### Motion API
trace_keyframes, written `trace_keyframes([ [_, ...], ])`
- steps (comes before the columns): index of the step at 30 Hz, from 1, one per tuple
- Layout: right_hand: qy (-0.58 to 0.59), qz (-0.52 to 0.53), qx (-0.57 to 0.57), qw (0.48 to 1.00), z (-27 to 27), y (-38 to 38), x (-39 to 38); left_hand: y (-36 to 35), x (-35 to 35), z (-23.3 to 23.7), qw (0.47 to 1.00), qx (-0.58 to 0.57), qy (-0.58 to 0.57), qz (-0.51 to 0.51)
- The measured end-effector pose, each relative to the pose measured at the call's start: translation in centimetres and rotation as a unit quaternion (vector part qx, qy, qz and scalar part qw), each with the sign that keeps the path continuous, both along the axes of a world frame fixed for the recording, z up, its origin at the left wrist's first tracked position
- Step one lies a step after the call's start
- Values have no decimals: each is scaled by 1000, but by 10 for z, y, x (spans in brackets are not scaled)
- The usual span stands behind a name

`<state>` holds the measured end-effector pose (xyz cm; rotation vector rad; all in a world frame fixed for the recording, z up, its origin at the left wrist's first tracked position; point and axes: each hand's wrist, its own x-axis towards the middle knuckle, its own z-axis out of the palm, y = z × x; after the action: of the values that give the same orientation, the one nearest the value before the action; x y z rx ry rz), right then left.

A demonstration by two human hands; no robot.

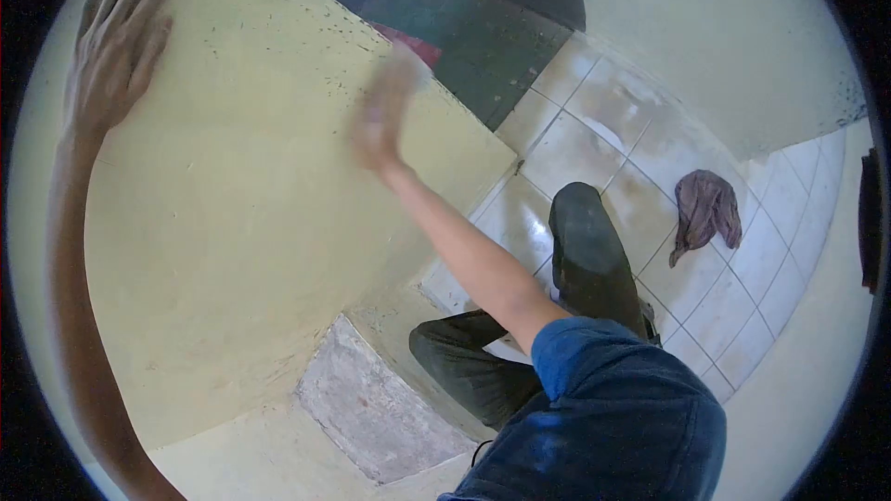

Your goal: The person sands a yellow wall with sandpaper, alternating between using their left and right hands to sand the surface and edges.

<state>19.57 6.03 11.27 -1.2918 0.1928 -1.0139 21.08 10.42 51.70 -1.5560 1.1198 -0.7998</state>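
Against the pale yellow wall, my left hand lies with its fingers stretched out at the upper left. My right hand is smeared by motion near the wall's speckled edge. Something whitish shows at its fingertips, too blurred to name, and whether the hand grips it is unclear. Small dark specks and chips mark the wall around and above my right hand.
A crumpled brownish cloth lies on the white tiled floor, which has brown stains. Beyond the wall's edge is a dark green surface with a red patch. A rough grey ledge juts out near my bent legs.
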Motion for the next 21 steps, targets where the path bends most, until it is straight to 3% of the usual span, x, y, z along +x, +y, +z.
trace_keyframes([
  [2, 89, -35, 149, 984, -58, -10, 0, -4, -2, 1, 1000, 5, -2, -14],
  [5, -32, 27, 329, 943, 5, -26, 10, -2, 5, 1, 999, -5, 37, -13],
  [6, 26, -8, 129, 991, 30, -16, 18, -2, 5, 1, 999, -8, 40, -9],
  [9, -196, -47, -114, 973, 139, -30, 19, 1, 8, 1, 999, -14, 48, 3],
  [12, -168, -11, -201, 965, 179, -45, 5, -1, 1, 1, 999, 0, 39, -26],
  [13, -159, -40, -258, 952, 160, -50, 8, -4, -3, -1, 998, 7, 34, -45],
  [16, -148, -13, -128, 981, 31, -41, 17, -11, -8, -1, 1000, 13, 13, -6],
  [18, -28, 5, -32, 999, -52, -44, -8, -9, -6, -2, 1000, 15, 5, -12],
  [21, 108, -2, 115, 988, -84, -32, -5, -8, -4, -2, 1000, 15, 11, -20],
])
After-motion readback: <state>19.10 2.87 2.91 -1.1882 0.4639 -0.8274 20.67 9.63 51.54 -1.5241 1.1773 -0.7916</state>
